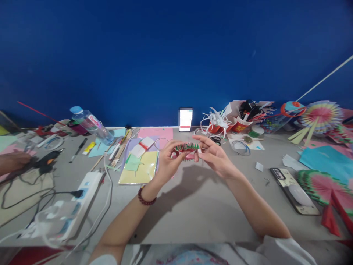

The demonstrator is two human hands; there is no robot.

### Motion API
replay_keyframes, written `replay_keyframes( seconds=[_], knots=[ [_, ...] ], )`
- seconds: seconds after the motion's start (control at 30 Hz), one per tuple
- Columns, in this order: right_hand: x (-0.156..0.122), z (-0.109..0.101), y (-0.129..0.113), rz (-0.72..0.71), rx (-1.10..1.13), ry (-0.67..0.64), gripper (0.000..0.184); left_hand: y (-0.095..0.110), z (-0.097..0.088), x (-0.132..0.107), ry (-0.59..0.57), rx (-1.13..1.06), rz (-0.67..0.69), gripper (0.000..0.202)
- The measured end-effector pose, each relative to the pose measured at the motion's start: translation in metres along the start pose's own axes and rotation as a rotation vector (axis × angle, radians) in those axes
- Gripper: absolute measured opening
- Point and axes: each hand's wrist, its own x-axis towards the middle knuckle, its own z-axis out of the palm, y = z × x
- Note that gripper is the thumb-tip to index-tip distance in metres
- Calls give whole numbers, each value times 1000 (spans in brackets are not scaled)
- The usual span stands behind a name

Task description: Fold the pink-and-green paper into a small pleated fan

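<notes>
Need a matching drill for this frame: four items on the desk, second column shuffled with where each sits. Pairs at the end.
Things:
1. pleated paper strip
2. water bottle
3. upright phone
4. power strip

Places:
A. propped against the blue wall, screen lit
B. near the front left edge of the table, with a black plug in it
C. lying on its side at the back left
D. held between the left hand and the right hand, above the table

Pairs: 1-D, 2-C, 3-A, 4-B
</notes>
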Motion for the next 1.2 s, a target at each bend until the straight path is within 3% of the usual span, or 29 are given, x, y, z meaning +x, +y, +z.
replay_keyframes(
  seconds=[0.2,0.43,0.87,1.2],
  knots=[
    [-1,-1,-3,67,-73,-50,40,3,-2,2,-13,-4,32,9],
    [-2,-7,-3,97,19,-238,51,2,-5,3,-107,-48,-54,13],
    [-3,-9,-3,109,-53,-220,57,4,-8,8,-71,-125,-62,17],
    [-6,-8,-7,122,-111,-266,58,1,-10,9,-187,-255,-119,19]
  ],
)
